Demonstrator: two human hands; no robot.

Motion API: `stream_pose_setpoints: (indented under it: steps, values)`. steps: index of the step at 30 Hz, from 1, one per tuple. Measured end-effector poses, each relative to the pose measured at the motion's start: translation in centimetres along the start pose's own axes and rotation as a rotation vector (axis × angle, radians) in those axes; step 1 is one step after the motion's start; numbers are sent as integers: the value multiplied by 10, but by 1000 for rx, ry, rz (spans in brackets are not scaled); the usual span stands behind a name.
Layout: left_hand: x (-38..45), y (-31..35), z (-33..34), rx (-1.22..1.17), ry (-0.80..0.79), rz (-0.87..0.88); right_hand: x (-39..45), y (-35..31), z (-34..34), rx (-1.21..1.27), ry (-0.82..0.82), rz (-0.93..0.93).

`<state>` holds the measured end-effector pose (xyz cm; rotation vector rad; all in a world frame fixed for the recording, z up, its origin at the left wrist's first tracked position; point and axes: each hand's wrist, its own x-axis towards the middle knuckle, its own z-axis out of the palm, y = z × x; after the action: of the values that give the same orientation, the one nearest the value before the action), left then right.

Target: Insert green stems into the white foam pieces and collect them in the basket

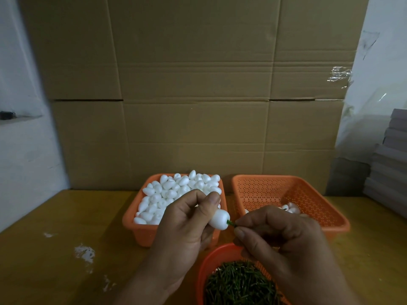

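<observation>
flattened cardboard backs a yellow table; white wall left.

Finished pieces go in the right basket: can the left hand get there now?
Probably not directly: the right hand lies across the way to the basket, and the left hand grips the foam piece.

Dim indoor light, soft shadows, sharp centre, wide-angle bending at the edges

Small packing workshop (cardboard sheets, sorting baskets).
</observation>
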<state>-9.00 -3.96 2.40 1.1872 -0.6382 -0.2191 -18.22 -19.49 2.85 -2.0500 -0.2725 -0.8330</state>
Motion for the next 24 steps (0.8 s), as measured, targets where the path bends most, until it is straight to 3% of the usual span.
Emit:
stream_pose_setpoints:
  steps: [11, 24]
  values:
    - [0, -1, 0, 168, 51, 80, -3, 6, 10, -43, 43, -19]
    - [2, -12, -2, 278, 57, 150, -1, 12, 17, 208, -44, 252]
